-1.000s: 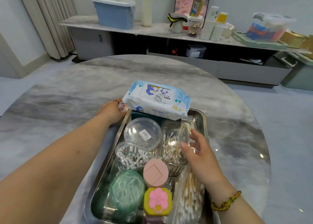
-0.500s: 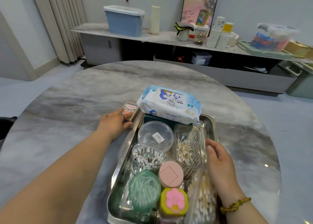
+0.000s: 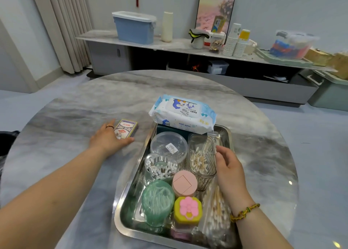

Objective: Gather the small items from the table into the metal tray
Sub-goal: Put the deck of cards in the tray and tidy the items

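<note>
The metal tray (image 3: 131, 173) sits on the round marble table (image 3: 75, 117), packed with several small containers. A baby wipes pack (image 3: 182, 113) lies across its far end. Inside are a clear swab box (image 3: 201, 158), a round clear tub (image 3: 168, 145), a swab jar (image 3: 161, 168), a pink-lidded pot (image 3: 184, 182), a green tub (image 3: 157, 201), a yellow flower box (image 3: 188, 209) and a bag of swabs (image 3: 214, 215). A card deck (image 3: 126, 128) lies on the table left of the tray. My left hand (image 3: 107, 137) touches it with straight fingers. My right hand (image 3: 229, 169) rests relaxed against the swab box.
Beyond the table a long low sideboard carries a blue lidded bin (image 3: 134, 27), a cream cylinder (image 3: 167, 26), stacked paper cups (image 3: 233, 41) and a clear storage box (image 3: 293, 43). Curtains hang at the left. A green bin (image 3: 331, 92) stands on the floor at the right.
My left hand has slid the card deck leftward, away from the tray's corner, onto bare table. My right hand moved from over the swab box to its right side.
</note>
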